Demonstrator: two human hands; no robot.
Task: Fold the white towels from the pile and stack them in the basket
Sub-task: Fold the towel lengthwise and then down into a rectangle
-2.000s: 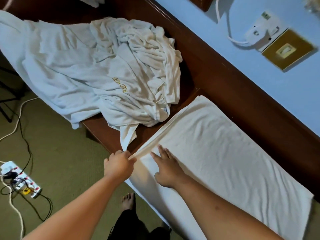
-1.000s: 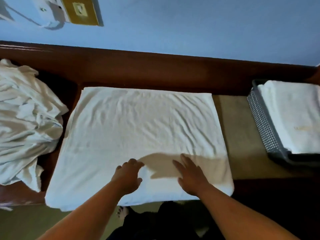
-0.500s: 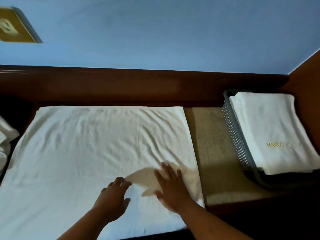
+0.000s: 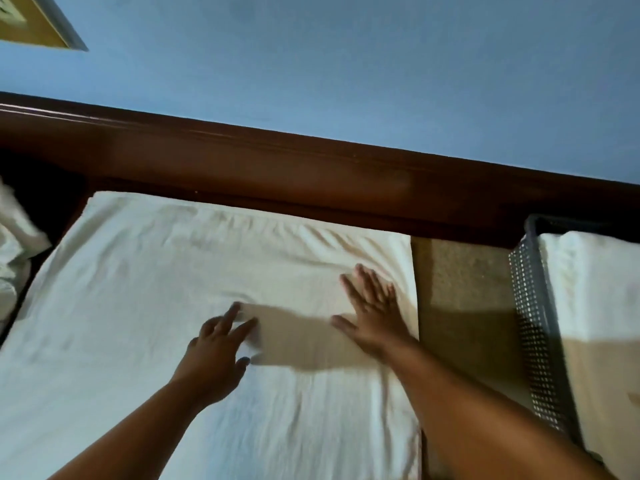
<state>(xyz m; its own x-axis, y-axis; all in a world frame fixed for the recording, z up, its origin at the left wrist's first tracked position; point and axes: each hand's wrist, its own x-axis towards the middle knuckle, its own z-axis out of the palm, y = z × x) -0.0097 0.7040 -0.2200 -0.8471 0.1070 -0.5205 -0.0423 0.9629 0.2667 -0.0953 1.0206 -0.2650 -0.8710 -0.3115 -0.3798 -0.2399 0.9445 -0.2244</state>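
Head view: big white towel (image 4: 156,306) is spread flat, a bit wrinkly, filling most of the lower frame, right up against a dark wood rail (image 4: 311,168) under the blue wall (image 4: 346,64). Both hands are on it. Left hand (image 4: 214,355) rests near the middle, fingers stretched forward and loose, not grabbing anything. Right hand (image 4: 374,313) lies palm-down close to the towel's right edge, fingers (image 4: 362,282) straight and spread, flat on the cloth.

Off to the right, past a tan strip (image 4: 460,306), sits the grey mesh basket (image 4: 530,323) with folded towels (image 4: 595,306) in it, well apart from the hands. A bit of the pile (image 4: 14,244) pokes in at the left edge, just beside the towel. Corner of a gold plate (image 4: 31,26) shows top left on the wall.
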